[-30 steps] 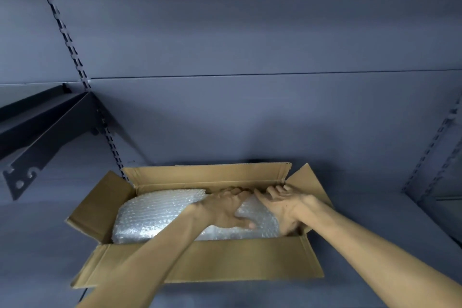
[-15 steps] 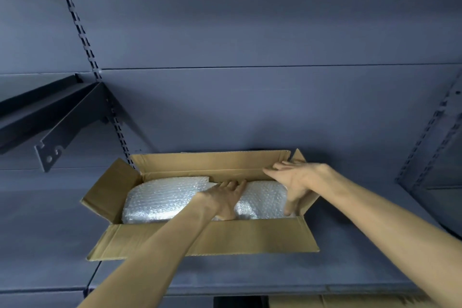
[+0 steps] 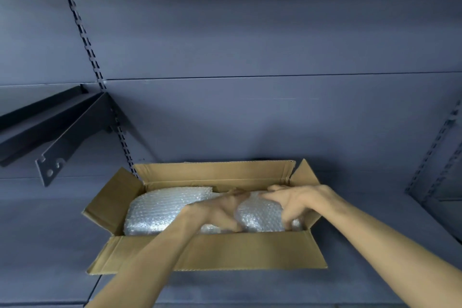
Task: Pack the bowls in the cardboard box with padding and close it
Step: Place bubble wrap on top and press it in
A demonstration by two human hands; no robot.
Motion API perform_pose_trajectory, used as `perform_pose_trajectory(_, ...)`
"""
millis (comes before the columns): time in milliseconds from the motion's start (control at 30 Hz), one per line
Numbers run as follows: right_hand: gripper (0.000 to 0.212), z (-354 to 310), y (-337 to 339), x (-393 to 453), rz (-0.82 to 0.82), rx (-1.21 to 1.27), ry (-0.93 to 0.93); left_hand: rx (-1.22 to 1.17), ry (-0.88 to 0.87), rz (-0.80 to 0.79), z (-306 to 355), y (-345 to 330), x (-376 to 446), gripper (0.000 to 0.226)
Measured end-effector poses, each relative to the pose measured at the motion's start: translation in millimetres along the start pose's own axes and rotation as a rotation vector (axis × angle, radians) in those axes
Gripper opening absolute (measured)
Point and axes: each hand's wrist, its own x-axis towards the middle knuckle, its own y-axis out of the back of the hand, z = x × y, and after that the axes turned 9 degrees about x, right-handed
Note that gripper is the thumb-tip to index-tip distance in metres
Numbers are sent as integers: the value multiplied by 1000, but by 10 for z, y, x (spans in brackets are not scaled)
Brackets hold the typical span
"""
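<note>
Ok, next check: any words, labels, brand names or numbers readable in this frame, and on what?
None can be read. The cardboard box shows plain flaps with no print, the bubble wrap is unmarked, and the shelf bracket and back panel carry no label or sign.

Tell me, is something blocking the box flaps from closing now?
Yes. Both the left hand and the right hand lie on the bubble wrap inside the cardboard box, in the flaps' path.

Shop or stockroom: grey slotted uprights (image 3: 82, 32), bracketed metal shelf (image 3: 50, 117), panelled back wall (image 3: 250, 32).
</note>
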Motion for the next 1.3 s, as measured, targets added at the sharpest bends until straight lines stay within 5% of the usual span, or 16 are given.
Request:
perform_pose_trajectory(100, 95, 10, -62, 59, 204, 193, 129, -275, -91, 393, -128, 149, -215, 37)
perform_pose_trajectory(167, 78, -72, -162, 127, 327, 255, 185, -131, -82, 700, -372, 127, -318, 20)
perform_pose_trajectory(233, 68, -184, -273, 230, 400, 281, 191, 91, -24, 825, -700, 31, -394, 19)
perform_pose_trajectory(367, 58, -381, -447, 448, 511, 267, 134, 255, 277, 625, -1072, -198, -530, 56)
perform_pose_trajectory(467, 55, -426, -540, 566, 546, 260, 103, 179, 321, 497, -1102, -300, -533, 86)
perform_pose_trajectory(733, 64, -410, -626, 645, 335, 187, 128, 106, 227, 93, -1030, -282, -571, 63)
perform_pose_trajectory(1100, 64, -382, -612, 688, 264, 126, 159, 104, 216, 51, -1079, -315, -472, 66)
perform_pose_trajectory(1300, 65, -429, -598, 653, 309, 143, 133, 203, 285, 156, -977, -297, -332, 65)
